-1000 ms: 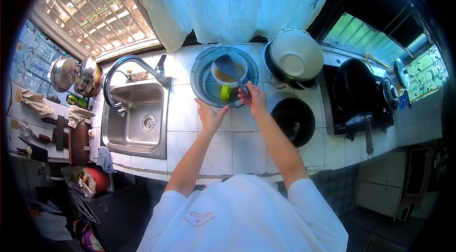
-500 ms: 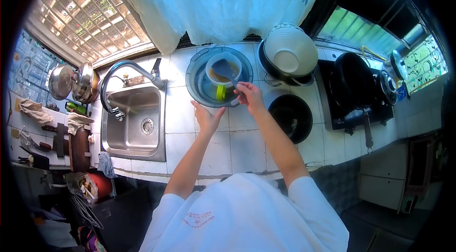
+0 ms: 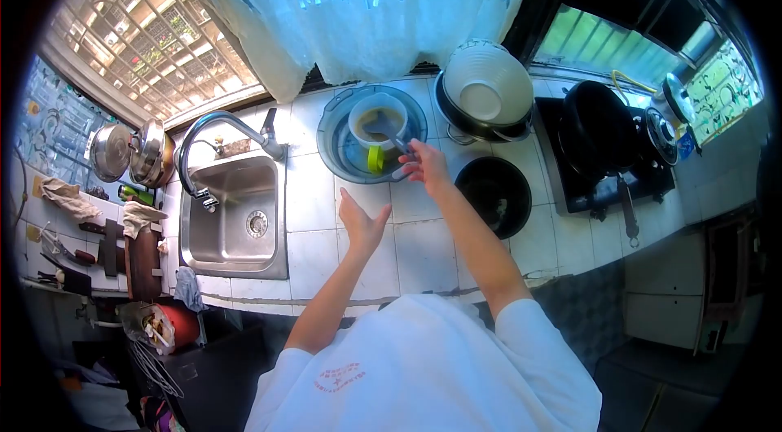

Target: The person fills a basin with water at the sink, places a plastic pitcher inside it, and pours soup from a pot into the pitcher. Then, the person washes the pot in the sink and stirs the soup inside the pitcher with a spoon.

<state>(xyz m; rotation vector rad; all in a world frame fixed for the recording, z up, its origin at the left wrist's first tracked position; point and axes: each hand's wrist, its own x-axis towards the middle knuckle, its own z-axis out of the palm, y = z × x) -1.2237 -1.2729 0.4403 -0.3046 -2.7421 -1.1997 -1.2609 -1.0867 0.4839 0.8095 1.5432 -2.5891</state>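
Observation:
My right hand (image 3: 423,165) is closed around the handle of a grey spatula (image 3: 381,126). The spatula's blade is down inside a white bowl (image 3: 355,111) with a bright green handle (image 3: 375,159), and brownish contents show around the blade. That bowl sits within a larger see-through basin (image 3: 327,147) on the tiled counter. Nearer to me, my left hand (image 3: 363,222) is apart from the basin, holding nothing, with its thumb away from the fingers.
Right of the basin are a black bowl (image 3: 494,197) and a stack topped by a cream colander (image 3: 489,86). Farther right, a black frying pan (image 3: 601,127) rests on the stove (image 3: 574,196). A steel sink (image 3: 232,257) with a curved faucet (image 3: 213,116) is at left.
My left hand has drawn back from the basin's near rim toward me. The spatula's blade has gone lower into the white bowl. The view has shifted slightly.

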